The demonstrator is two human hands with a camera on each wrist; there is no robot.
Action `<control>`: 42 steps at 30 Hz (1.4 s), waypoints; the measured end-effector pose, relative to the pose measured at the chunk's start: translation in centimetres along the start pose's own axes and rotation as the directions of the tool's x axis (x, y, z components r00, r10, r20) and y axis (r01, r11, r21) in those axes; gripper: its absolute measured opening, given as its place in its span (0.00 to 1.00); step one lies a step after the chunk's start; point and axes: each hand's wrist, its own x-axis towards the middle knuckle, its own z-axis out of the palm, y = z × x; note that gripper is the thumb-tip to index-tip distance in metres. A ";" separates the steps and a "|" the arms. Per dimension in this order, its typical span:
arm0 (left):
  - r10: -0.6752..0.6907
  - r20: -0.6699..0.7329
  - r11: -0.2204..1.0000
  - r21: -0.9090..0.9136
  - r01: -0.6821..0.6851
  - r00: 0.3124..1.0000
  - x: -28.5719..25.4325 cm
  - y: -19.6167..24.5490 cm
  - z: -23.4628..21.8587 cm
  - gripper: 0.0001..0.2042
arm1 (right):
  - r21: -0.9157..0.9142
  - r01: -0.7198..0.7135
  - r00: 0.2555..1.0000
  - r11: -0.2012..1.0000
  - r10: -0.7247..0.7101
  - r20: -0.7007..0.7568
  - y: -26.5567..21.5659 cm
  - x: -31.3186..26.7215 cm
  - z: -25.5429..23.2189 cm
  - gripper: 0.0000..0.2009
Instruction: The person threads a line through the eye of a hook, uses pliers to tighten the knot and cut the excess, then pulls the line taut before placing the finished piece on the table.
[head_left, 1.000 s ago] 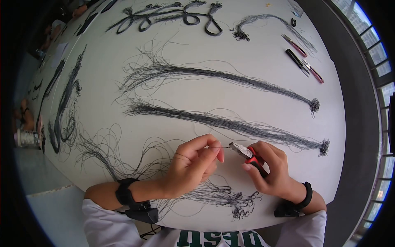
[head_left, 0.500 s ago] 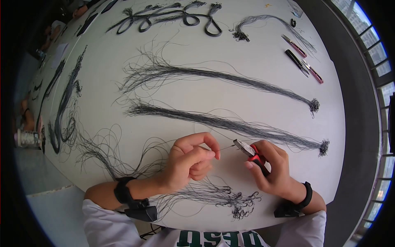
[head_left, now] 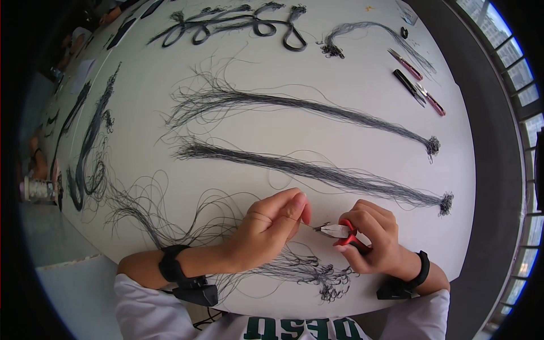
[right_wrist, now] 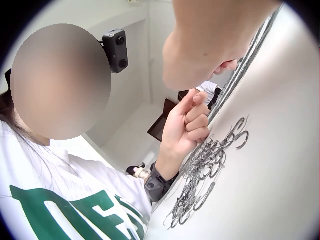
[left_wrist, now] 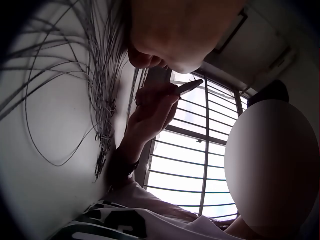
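Observation:
In the head view the left hand (head_left: 266, 232) pinches a thin line between thumb and forefinger; the line runs toward the plier tips. The right hand (head_left: 374, 238) grips red-handled pliers (head_left: 335, 230), whose nose points left at a tiny dark piece just beside the left fingertips. The left wrist view shows the pliers (left_wrist: 190, 87) in the right hand (left_wrist: 152, 112) against the window. In the right wrist view the left hand (right_wrist: 187, 122) has its thumb and forefinger together. Below the hands lies a bundle of lines with hooks (head_left: 328, 277), its strands passing under the left forearm.
Two long line bundles (head_left: 340, 115) (head_left: 317, 171) stretch across the white table (head_left: 272, 73). Coiled bundles (head_left: 263, 27) lie at the far edge. Snips (head_left: 406, 63) and a black tool (head_left: 408, 86) sit at the far right. A spool (head_left: 38, 190) stands at the far left.
The left hand has moved right and its fingers have closed together near the plier tips. The pliers have turned from pointing up-left to nearly level and sit slightly lower.

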 end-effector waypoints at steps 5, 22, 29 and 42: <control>-0.046 0.022 0.990 -0.130 0.049 0.999 0.0 0.2 -0.8 0.24 | 0.040 -0.129 0.992 0.991 0.128 0.009 -0.3 -0.1 0.0 0.13; -0.108 0.205 0.988 0.133 0.082 0.973 0.2 1.0 -0.7 0.17 | 0.076 -0.209 0.978 0.975 0.207 0.037 -0.4 -0.2 0.3 0.12; -0.124 0.229 0.986 0.139 0.093 0.965 0.4 0.8 -1.1 0.19 | 0.048 -0.245 0.966 0.968 0.240 0.093 -0.2 -0.1 0.0 0.12; -0.194 0.240 0.981 0.024 0.194 0.951 -0.1 0.5 -1.0 0.20 | 0.088 -0.315 0.941 0.945 0.299 0.161 0.0 0.0 -0.7 0.12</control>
